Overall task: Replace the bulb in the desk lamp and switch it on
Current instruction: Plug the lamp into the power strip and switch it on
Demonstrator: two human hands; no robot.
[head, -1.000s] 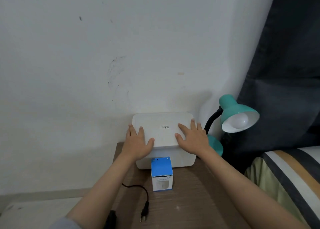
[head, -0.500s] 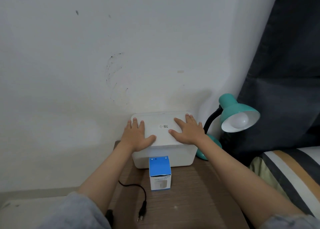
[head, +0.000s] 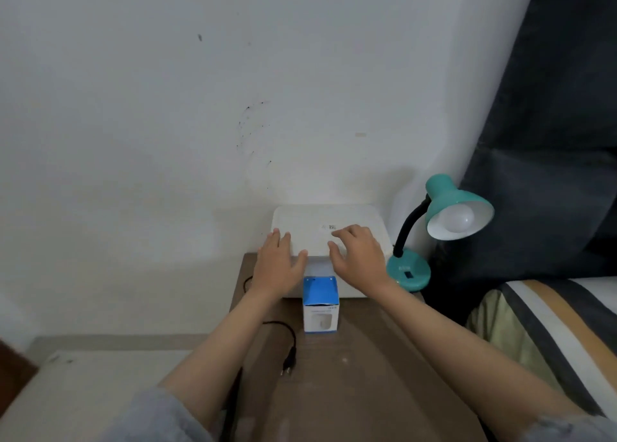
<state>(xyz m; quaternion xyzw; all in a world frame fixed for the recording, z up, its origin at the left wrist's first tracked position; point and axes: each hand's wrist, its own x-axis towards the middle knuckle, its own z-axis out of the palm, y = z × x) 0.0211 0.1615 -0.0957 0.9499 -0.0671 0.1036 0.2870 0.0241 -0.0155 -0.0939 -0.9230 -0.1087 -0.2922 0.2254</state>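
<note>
I see my left hand [head: 277, 268] and right hand [head: 359, 258] spread open on the white box [head: 314, 223], teal lamp [head: 447, 214] at far right

left hand [head: 278, 268], right hand [head: 359, 258] flat on white box [head: 320, 221] | teal lamp [head: 447, 208] beside

White lidded box [head: 337, 221] against wall [head: 167, 108], brown table [head: 367, 375], dark curtain [head: 561, 124], striped bedding [head: 551, 324]

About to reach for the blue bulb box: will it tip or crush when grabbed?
The bulb box is thin card standing upright and taller than wide, so a nudge probably tips it. It's likely light, and a hard squeeze may dent it. Its flat sides should grip easily.
</note>
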